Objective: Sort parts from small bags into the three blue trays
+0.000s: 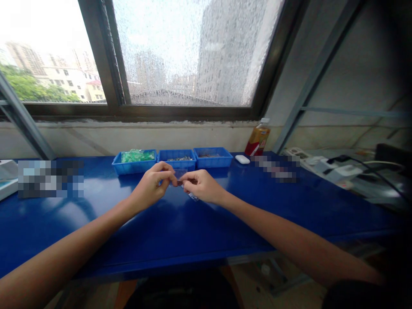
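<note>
Above the middle of the blue table, my left hand (156, 182) pinches one edge of a small clear plastic bag (180, 172). My right hand (203, 185) has its thumb and forefinger closed on the bag's other side. The fingertips of both hands almost meet. A small dark brownish bit shows between them, too small to name. Below the right fingers, a piece of clear plastic with white marks (193, 196) sticks out; whether it belongs to the same bag I cannot tell.
Behind my hands stand a blue bin (133, 166) with green packets, a blue bin (176, 164) with small metal parts and a blue bin (214, 162) with thin brownish pieces. Right of them are a white case (242, 159), a drink bottle (258, 138) and power strips (331, 165).
</note>
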`<state>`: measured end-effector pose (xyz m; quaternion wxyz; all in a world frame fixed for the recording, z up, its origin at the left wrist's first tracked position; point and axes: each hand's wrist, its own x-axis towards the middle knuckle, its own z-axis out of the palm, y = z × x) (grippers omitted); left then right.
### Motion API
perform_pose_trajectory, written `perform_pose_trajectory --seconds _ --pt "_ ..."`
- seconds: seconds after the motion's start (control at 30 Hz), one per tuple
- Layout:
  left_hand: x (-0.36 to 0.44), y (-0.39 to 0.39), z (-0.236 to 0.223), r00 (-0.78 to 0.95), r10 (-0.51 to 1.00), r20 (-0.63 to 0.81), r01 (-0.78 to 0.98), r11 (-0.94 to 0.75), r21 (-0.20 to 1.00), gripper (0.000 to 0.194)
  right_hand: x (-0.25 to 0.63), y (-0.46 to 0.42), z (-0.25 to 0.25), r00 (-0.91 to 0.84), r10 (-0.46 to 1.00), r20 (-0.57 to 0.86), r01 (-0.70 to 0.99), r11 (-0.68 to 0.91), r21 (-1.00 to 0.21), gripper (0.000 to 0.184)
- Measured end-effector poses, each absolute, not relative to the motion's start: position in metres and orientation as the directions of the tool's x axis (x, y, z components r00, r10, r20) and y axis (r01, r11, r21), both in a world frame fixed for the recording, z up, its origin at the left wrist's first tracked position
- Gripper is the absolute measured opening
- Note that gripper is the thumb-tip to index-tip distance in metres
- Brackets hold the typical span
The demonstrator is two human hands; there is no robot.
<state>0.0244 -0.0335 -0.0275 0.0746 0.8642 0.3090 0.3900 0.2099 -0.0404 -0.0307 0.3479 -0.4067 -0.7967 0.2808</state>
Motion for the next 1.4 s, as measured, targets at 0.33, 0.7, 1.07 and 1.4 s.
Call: perform_pose_trajectory --seconds 0.33,0.7,1.07,1.4 --pt "0.026 -0.034 -0.021 0.395 0.911 0.119 0.320 -0.258 0.911 0.042 0.218 -0.040 -0.028 -0.590 0.504 0.631 0.660 0.751 0.017 0.029" --pt "0.028 -0.037 -0.022 0.429 0.726 0.537 0.511 -0.685 0.519 0.011 0.206 -0.044 -0.028 -0.341 0.839 0.424 0.322 0.528 -0.786 0.021" --pt "0.028 -0.038 -0.016 0.309 0.898 0.314 0.432 -0.427 0.794 0.033 0.213 -0.045 -0.022 -0.341 0.687 0.642 0.576 0.693 -0.435 0.008" --pt "0.027 -0.035 -0.020 0.486 0.864 -0.135 0.027 0.140 0.990 0.028 0.206 -0.053 -0.025 -0.556 0.471 0.685 0.600 0.797 -0.060 0.016"
